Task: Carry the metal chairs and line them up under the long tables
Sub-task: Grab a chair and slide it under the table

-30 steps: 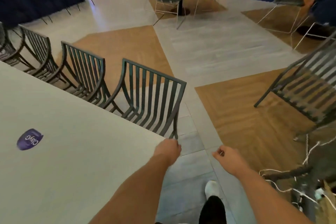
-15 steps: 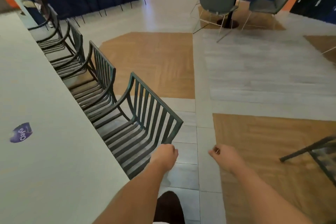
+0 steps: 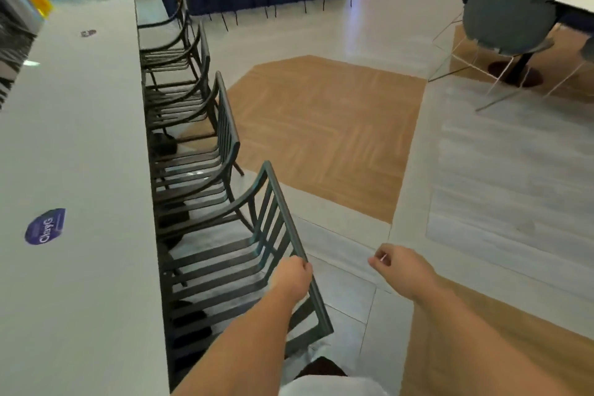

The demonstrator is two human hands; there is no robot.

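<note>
Chair row at long bench, nearest chair in hand.
Left hand [image 3: 294,276], fingers curled over the top rail of the nearest chair [image 3: 244,254]; right hand [image 3: 401,268] free, fingers loosely curled with a small pale sliver between them, item unclear. Chairs: dark metal, slatted seat and back, curved arms. Beyond it, three more chairs [image 3: 196,151] stand with seats tucked under the bench [image 3: 77,170]; row appears nearly done, final squaring of the nearest chair probably left.

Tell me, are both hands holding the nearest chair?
No, only the left hand grips the nearest chair's backrest; the right hand hangs clear of it.
</note>
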